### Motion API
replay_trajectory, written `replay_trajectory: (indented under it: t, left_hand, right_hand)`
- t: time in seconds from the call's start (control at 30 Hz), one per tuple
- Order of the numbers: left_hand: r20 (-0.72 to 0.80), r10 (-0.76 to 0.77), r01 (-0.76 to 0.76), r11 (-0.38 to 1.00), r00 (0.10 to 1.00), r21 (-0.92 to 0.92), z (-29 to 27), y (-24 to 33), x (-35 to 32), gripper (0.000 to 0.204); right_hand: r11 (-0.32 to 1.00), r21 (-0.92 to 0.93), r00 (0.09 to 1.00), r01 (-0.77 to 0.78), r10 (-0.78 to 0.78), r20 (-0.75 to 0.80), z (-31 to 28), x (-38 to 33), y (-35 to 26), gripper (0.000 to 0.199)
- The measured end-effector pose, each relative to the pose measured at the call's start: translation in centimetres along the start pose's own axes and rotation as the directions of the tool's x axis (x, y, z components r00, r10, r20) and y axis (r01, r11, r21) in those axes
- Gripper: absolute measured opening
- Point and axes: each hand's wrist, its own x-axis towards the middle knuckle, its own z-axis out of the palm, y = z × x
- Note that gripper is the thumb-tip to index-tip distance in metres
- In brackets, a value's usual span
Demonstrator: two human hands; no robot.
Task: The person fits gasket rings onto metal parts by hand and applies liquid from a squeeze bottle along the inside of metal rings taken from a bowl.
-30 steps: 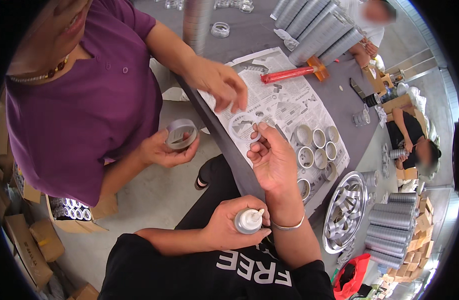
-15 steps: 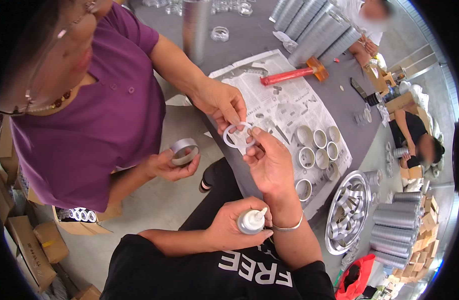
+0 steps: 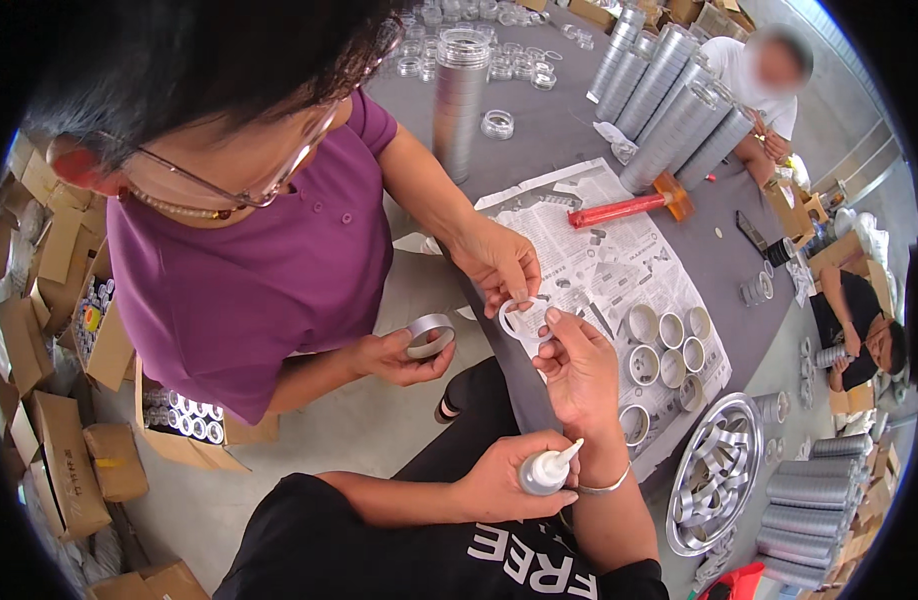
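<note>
Two hands — glue bottle [image 3: 545, 470], ring [image 3: 520, 318].

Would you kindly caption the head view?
Left hand grips glue bottle; right hand shares clear ring with co-worker's hand.

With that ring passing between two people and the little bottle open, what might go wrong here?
The clear ring is pinched by both the right hand and the co-worker's hand above the table edge; a mistimed release might drop it to the floor. The left hand holds the nozzle bottle tilted near the right wrist, so it may drip there.
</note>
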Motion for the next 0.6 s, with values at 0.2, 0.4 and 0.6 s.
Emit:
replay_trajectory:
  t: [0.2, 0.4, 0.6]
  left_hand:
    - [0.026, -0.004, 0.003, 1.000, 1.000, 0.021, 0.7, 0.0, 0.1, 0.024]
    - [0.057, 0.002, -0.005, 0.999, 0.998, 0.050, 1.8, -0.2, -0.2, 0.024]
    - [0.130, -0.020, 0.010, 0.997, 0.991, 0.074, 3.7, -0.4, 0.3, 0.025]
  right_hand:
    - [1.000, 0.013, 1.000, 0.004, -0.004, 0.005, -0.9, -0.3, -0.1, 0.019]
    - [0.999, 0.049, 0.999, -0.015, 0.013, 0.047, -1.9, -1.5, -0.4, 0.020]
    - [0.998, -0.026, 0.988, -0.052, 0.055, 0.144, -5.8, -3.2, -1.2, 0.020]
